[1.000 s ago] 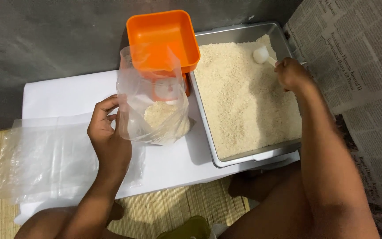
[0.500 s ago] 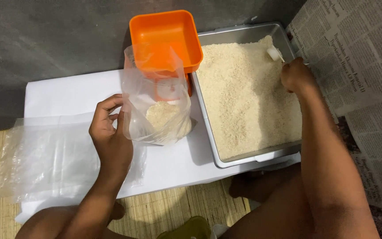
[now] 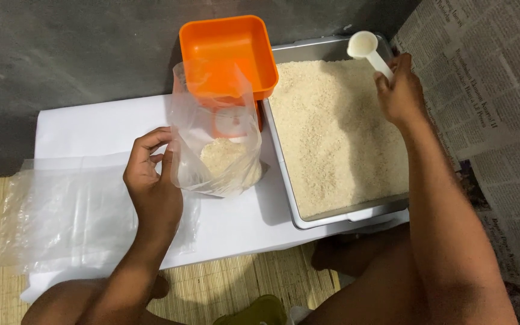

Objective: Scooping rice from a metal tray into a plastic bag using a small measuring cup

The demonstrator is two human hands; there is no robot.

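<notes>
My left hand (image 3: 150, 174) grips the left side of a clear plastic bag (image 3: 215, 129) that stands upright with a small heap of rice in its bottom. The bag rests against an orange square scale tray (image 3: 227, 53). My right hand (image 3: 399, 90) holds a white plastic scoop (image 3: 367, 49) by its handle, raised above the far corner of a metal tray (image 3: 308, 224) filled with white rice (image 3: 338, 132). The scoop's bowl is level and looks full of rice.
A white sheet (image 3: 97, 129) covers the low surface. A pile of flat clear plastic bags (image 3: 61, 210) lies at the left. Newspaper (image 3: 489, 102) lines the right side. A woven mat (image 3: 236, 289) and my knees are at the bottom.
My right hand has lifted the scoop out of the rice at the tray's far corner and raised it. My left hand still holds the bag in place.
</notes>
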